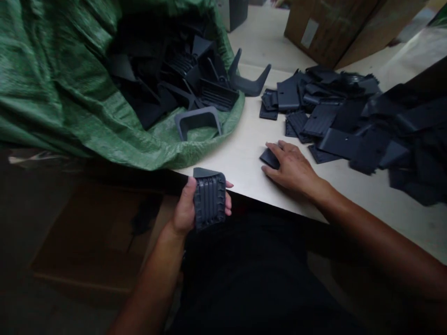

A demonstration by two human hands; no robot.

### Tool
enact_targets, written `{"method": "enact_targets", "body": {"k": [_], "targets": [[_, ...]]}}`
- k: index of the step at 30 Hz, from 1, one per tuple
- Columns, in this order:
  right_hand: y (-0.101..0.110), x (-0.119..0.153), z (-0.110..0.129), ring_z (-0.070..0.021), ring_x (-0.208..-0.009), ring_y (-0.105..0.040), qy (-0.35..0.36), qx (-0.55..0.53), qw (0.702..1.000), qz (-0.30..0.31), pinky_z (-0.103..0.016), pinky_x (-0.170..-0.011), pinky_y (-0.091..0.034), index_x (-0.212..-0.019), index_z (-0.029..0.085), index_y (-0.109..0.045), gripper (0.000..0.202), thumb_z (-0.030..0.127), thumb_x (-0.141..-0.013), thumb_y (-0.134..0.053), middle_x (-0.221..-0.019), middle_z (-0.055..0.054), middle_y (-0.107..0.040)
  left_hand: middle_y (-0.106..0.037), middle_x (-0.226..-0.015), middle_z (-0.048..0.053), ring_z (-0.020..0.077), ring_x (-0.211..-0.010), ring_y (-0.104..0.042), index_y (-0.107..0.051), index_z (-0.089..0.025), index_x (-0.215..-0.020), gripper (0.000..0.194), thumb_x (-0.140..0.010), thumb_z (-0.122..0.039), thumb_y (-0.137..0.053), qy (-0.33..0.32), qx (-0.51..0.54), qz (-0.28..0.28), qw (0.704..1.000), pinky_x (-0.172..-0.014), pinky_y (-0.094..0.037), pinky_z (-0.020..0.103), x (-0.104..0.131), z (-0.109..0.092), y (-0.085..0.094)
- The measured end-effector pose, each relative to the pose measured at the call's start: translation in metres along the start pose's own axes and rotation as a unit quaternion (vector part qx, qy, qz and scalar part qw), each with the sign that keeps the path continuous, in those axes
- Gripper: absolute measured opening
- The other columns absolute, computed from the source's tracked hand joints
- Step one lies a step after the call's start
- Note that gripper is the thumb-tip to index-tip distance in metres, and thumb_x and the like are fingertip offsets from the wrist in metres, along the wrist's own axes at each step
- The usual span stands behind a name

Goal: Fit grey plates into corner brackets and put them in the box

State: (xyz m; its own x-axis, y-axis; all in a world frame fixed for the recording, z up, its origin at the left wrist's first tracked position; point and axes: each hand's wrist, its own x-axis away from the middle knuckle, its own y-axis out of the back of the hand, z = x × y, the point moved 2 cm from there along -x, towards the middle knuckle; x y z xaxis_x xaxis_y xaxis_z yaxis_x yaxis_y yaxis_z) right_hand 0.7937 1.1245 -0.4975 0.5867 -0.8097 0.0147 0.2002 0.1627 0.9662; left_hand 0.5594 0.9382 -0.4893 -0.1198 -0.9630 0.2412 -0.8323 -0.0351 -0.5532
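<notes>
My left hand [185, 207] grips a dark grey ribbed plastic bracket [210, 199] just off the table's front edge, its ribbed inner side facing up. Over on the table, my right hand [291, 165] has its thumb and fingers around a flat black plastic plate [270, 158], which lies on the tabletop or very close to it. The palm hides part of that plate. To the right of this hand spreads a heap of similar dark plates [323, 118].
A green woven sack [52, 83] lies open at the left, full of dark plastic brackets. One U-shaped bracket [251, 83] rests by its mouth on the white table [240, 156]. Cardboard boxes stand at the back [324, 28] and below left [94, 232].
</notes>
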Motion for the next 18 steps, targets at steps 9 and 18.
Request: {"method": "enact_targets", "body": {"k": [9,18], "targets": [[0.023,0.025,-0.045,-0.0481,-0.124,-0.070,0.013,-0.067,0.997,0.022,-0.066,-0.105,-0.056,-0.152,0.021,-0.066,0.069,0.048,-0.090,-0.076,-0.145,-0.019,-0.070,-0.079,-0.098,0.018,0.0340,-0.091,-0.079,-0.076,-0.008,-0.120,0.098,-0.085,-0.096,-0.053,-0.047,0.177,-0.009,0.983,-0.087,-0.065,0.049,-0.013,0.007,-0.014],[0.039,0.080,0.067,-0.0311,-0.128,-0.072,0.088,-0.335,0.936,-0.058,-0.047,-0.114,-0.058,-0.158,0.029,-0.058,0.067,0.043,-0.096,-0.080,-0.149,-0.008,-0.070,-0.078,-0.130,0.016,0.0394,-0.133,-0.068,-0.074,-0.017,-0.129,0.076,-0.088,-0.081,-0.070,-0.102,0.254,-0.108,0.956,-0.112,-0.056,0.056,-0.044,0.028,-0.035]]}}
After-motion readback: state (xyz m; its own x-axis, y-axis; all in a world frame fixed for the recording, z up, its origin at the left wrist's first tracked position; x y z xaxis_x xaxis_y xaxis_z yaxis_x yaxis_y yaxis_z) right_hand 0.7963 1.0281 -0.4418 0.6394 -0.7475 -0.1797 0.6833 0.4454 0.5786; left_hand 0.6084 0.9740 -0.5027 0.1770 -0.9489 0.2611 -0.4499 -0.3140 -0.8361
